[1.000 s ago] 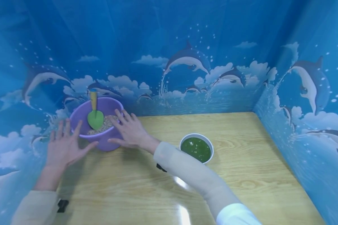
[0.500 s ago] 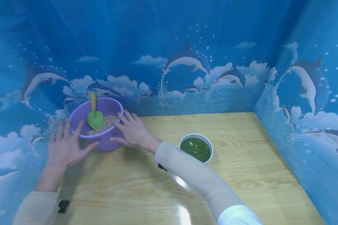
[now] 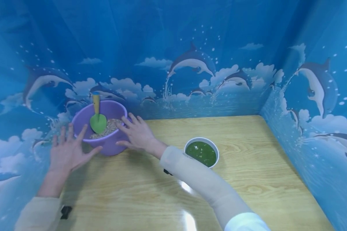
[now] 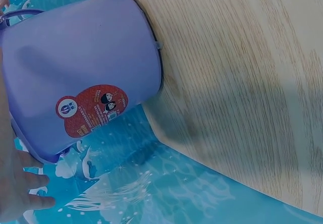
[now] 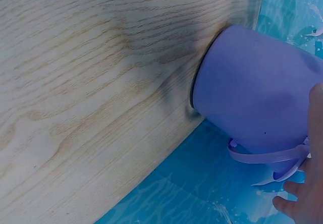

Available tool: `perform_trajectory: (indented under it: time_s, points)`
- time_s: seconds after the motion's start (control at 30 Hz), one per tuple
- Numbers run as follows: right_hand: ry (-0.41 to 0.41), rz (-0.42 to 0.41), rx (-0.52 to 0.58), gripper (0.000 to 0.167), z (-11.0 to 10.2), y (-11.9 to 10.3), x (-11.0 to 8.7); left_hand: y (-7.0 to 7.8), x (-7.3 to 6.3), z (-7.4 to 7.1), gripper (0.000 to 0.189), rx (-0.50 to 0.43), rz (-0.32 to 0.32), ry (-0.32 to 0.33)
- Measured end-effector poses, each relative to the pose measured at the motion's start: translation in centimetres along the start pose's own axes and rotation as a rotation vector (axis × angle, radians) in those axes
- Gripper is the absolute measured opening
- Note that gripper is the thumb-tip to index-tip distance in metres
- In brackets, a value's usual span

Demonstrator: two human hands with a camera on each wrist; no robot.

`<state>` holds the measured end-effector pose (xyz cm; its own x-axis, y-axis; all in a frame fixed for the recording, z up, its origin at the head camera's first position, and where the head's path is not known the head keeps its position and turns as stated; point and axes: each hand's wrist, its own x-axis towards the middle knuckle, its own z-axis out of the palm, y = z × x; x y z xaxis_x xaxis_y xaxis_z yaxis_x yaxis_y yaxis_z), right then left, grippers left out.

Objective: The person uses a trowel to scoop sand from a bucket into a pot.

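Observation:
A purple bucket (image 3: 111,145) stands at the back left of the table, with grainy brown material (image 3: 112,125) inside. Leaning in it is a trowel (image 3: 98,123) with a green blade and a yellow handle. My left hand (image 3: 64,154), fingers spread, is at the bucket's near left rim. At the right rim is my right hand (image 3: 138,133), its fingers extended and parted. Whether either palm touches the bucket cannot be told. The left wrist view shows a red sticker (image 4: 95,110) on the bucket's side; the right wrist view shows its purple handle (image 5: 267,157) hanging down.
A white bowl (image 3: 217,156) of green liquid with pale bits floating in it stands mid-table, partly behind my right sleeve. Blue curtains (image 3: 162,38) printed with dolphins border the wooden table (image 3: 248,186) at the back and both sides.
My right hand has shifted slightly to the right, its fingers drawing back from over the bucket's opening toward the rim. My left hand, the bucket and the trowel look almost unmoved.

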<state>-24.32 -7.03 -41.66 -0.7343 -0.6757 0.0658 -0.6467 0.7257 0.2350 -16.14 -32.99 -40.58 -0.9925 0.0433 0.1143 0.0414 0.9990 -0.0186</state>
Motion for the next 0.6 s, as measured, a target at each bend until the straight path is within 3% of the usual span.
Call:
perform_trajectory:
  time_s: [0.23,0.6]
  points:
    - [-0.003,0.008,-0.028,0.090,0.3,0.2,-0.4,0.4,-0.1,0.2,0.110,0.004,0.023,0.037]
    - [0.001,0.013,-0.040,0.092,0.4,0.9,-1.6,1.7,-0.4,0.2,0.111,-0.023,0.022,0.021]
